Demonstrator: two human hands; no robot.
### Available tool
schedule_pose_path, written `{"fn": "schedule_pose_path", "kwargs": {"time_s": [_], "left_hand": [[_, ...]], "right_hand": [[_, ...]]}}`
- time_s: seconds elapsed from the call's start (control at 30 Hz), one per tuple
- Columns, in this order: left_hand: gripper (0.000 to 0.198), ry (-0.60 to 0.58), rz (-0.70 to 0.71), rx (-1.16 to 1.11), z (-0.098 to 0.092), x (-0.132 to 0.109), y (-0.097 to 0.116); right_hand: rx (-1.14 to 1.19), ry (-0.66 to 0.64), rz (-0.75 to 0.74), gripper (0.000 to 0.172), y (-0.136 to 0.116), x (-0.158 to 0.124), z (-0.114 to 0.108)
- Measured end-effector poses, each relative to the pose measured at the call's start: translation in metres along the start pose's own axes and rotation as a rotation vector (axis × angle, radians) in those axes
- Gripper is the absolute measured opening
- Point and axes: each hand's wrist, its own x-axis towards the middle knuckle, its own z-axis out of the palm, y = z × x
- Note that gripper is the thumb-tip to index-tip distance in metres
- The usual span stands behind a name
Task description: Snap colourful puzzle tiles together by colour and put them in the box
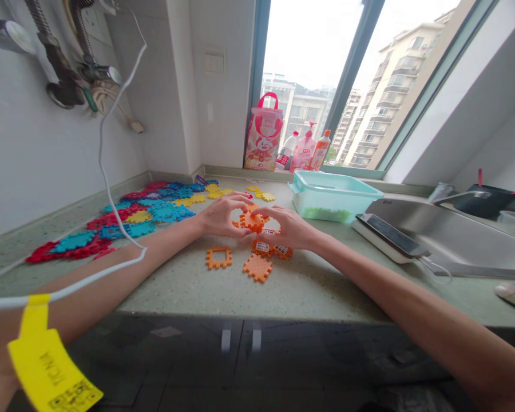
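Observation:
My left hand and my right hand meet over the countertop, both with fingers closed on an orange block assembly made of toothed plastic tiles. Just below the hands lie loose orange tiles: an open square frame, a grid tile and windowed tiles. To the left a spread of red, blue and yellow tiles covers the counter up to the wall.
A pale green lidded box stands behind my right hand. A kitchen scale and a steel sink are to the right. Bottles and a pink bag sit on the windowsill. A white cable with a yellow tag hangs at left.

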Motion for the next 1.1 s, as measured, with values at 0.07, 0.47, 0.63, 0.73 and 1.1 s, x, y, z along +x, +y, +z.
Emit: {"fn": "schedule_pose_path", "kwargs": {"time_s": [0.07, 0.47, 0.63, 0.73, 1.1], "left_hand": [[0.031, 0.005, -0.001, -0.003, -0.001, 0.001, 0.002], [0.032, 0.011, 0.003, -0.010, -0.003, 0.001, 0.007], [0.035, 0.003, -0.022, -0.024, -0.004, 0.001, 0.008], [0.049, -0.008, -0.042, -0.013, -0.006, -0.001, 0.005], [0.039, -0.199, -0.156, 0.104, -0.016, -0.010, -0.015]], "right_hand": [[0.002, -0.003, 0.010, 0.050, -0.002, 0.000, 0.000], [0.134, 0.055, 0.044, 0.042, -0.002, 0.002, -0.001], [0.181, 0.112, 0.053, 0.040, -0.003, 0.003, -0.002], [0.195, 0.126, 0.077, 0.040, -0.003, 0.003, -0.003], [-0.204, 0.400, 0.112, 0.036, 0.022, -0.003, -0.056]]}}
